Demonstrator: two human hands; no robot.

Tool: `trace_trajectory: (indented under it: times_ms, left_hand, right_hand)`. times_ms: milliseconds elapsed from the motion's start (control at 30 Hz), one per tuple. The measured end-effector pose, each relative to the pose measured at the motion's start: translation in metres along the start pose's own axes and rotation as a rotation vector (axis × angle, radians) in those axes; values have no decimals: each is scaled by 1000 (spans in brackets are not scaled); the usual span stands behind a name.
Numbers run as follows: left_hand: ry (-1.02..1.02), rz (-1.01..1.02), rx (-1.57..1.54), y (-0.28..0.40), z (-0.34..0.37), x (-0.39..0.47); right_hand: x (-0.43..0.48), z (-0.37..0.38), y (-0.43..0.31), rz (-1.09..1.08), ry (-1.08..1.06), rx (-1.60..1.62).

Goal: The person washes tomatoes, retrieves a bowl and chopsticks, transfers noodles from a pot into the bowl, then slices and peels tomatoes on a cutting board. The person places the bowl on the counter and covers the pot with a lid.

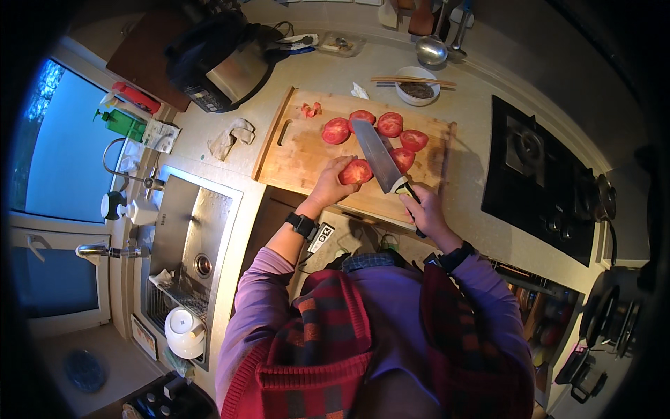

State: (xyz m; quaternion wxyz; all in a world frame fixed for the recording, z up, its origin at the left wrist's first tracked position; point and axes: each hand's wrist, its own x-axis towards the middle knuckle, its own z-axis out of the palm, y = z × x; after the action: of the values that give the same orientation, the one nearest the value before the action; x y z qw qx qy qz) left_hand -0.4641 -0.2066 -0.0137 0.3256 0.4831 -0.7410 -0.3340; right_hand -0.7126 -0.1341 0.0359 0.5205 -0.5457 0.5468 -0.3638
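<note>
My left hand [334, 182] holds a cut tomato half [356, 172] near the front edge of a wooden cutting board [298, 157], its cut face showing. In my right hand [425, 209] is the handle of a kitchen knife [378, 157]; its broad blade points away from me, over the board and just right of that tomato half. Several more tomato halves [390, 124] lie around and partly beneath the blade, one of them [335, 131] to its left. Small red tomato scraps [311, 109] sit at the board's back left.
Behind the board stands a white bowl [417, 94] of dark contents with chopsticks [413, 81] across it. A black gas hob [539, 178] is at right. Left are a sink [196, 225], a crumpled cloth [230, 139] and an electric cooker [225, 68].
</note>
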Motion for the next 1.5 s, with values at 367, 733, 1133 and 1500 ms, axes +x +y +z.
trace_trajectory:
  times_ms: [367,733,1133,1500]
  left_hand:
    - [30,-132,-286,-15,4,0]
    - [-51,-188,-546,-39,14,1]
    - [-90,-278,-527,-29,3,10]
    - [-125,-298,-819,-21,0,6]
  right_hand:
    - [-1,17,6,47,-5,30]
    - [1,27,14,-13,55,-40]
    - [-22,21,9,204,-27,94]
    - [28,47,6,196,-7,368]
